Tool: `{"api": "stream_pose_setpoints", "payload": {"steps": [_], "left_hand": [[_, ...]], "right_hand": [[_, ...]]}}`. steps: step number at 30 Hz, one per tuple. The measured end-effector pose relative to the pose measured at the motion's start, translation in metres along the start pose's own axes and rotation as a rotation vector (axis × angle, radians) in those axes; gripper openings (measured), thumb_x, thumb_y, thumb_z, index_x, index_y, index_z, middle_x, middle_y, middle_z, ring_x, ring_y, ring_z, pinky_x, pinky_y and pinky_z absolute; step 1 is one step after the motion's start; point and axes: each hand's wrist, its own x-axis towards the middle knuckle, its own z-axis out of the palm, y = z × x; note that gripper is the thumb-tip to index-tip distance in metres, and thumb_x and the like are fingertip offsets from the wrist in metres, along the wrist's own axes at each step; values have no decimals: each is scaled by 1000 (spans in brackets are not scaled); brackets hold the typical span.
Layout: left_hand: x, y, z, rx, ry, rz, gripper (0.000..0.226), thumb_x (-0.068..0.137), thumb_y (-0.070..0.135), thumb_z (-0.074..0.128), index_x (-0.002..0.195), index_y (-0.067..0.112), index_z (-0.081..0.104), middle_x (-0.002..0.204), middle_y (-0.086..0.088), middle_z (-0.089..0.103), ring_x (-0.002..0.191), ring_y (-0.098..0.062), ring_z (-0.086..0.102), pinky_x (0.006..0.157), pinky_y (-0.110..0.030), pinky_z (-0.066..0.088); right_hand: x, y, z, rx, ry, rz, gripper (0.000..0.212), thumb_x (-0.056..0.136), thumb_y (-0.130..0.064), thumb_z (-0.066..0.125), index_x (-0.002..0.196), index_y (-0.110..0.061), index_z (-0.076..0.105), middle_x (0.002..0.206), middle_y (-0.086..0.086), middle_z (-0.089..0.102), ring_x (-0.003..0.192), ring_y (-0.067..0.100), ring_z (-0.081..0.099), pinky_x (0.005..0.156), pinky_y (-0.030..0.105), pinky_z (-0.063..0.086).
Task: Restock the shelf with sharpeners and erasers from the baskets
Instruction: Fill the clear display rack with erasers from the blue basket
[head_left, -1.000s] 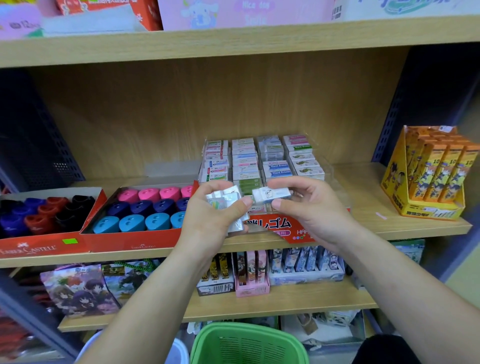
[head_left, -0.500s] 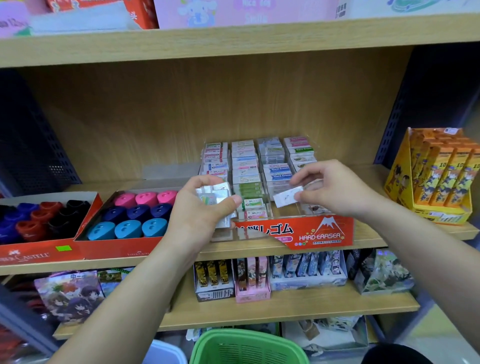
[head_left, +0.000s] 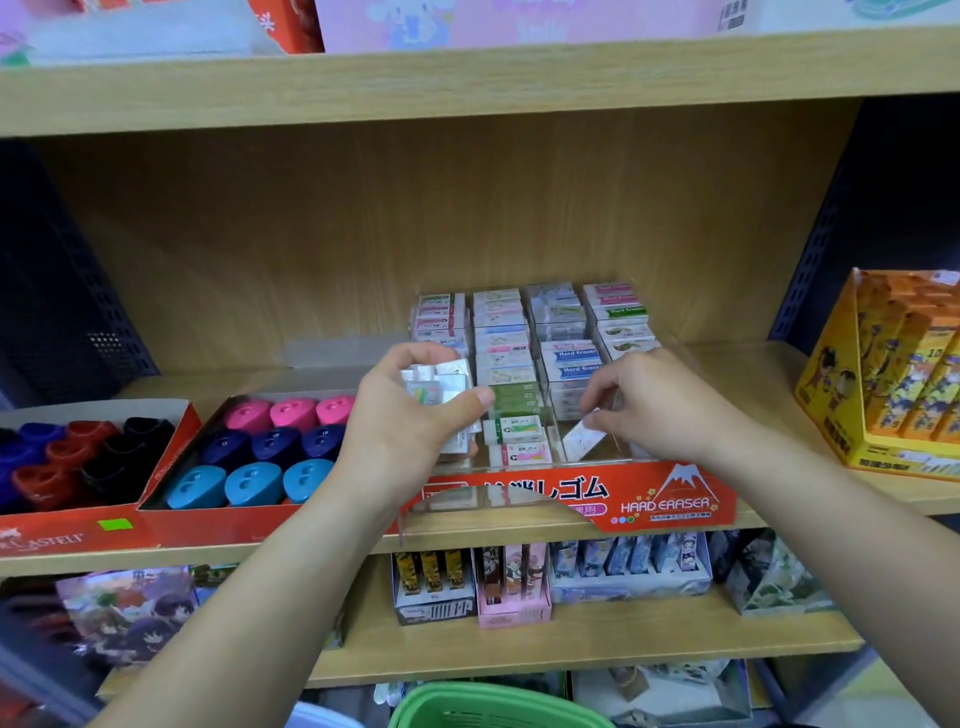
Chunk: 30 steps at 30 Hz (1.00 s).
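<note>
Leaning eraser, upper end rightward

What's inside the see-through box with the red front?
Rows of small wrapped erasers, and the right hand pinching one tilted eraser there. The left hand hides the front-left part.

Pale wooden shelves and back panel stand between dark perforated side panels.

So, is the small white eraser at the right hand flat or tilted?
Tilted: the small white eraser leans slantwise in the clear plastic tray, right hand pinching its top.
</note>
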Motion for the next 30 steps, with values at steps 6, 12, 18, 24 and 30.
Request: {"api": "stream_pose_setpoints", "payload": {"steps": [6, 12, 18, 24, 30], "left_hand": [[1, 0, 1, 27, 5, 7, 36, 74, 35, 89, 100, 39, 64, 124, 9, 66, 122, -28, 61, 103, -52, 51], [-5, 1, 1, -28, -9, -21, 37, 71, 39, 89, 100, 43, 68, 124, 4, 69, 118, -29, 65, 100, -51, 54], [-19, 9, 13, -112, -68, 5, 41, 68, 38, 90, 104, 43, 71, 125, 6, 69, 119, -22, 64, 101, -47, 53], [-40, 13, 17, -54, -134, 109, 44, 74, 28, 90, 110, 38, 68, 121, 20, 66, 126, -5, 57, 111, -38, 44], [-49, 10, 12, -119, -62, 73, 38, 73, 35, 91, 103, 44, 69, 122, 4, 71, 116, -24, 66, 102, -49, 52]], "right_hand": [[3, 4, 6, -32, -14, -15, 6, 91, -26, 73, 89, -27, 78, 86, -14, 73, 87, 9, 63, 89, 33, 52], [-9, 0, 2, 164, 189, 15, 9, 93, -23, 71, 91, -31, 76, 66, -25, 64, 69, -8, 61, 65, 11, 41], [-31, -42, -6, 786, 126, -4, 17, 98, -17, 63, 109, -24, 74, 87, -9, 77, 72, 7, 69, 64, 18, 52], [-42, -61, -2, 1033, 34, 46, 8, 92, -24, 71, 93, -16, 73, 75, 3, 73, 66, 18, 66, 60, 29, 51], [-53, -60, -7, 1199, 52, 145, 8, 95, -20, 67, 98, -15, 73, 92, 5, 73, 74, 20, 69, 56, 29, 54]]}}
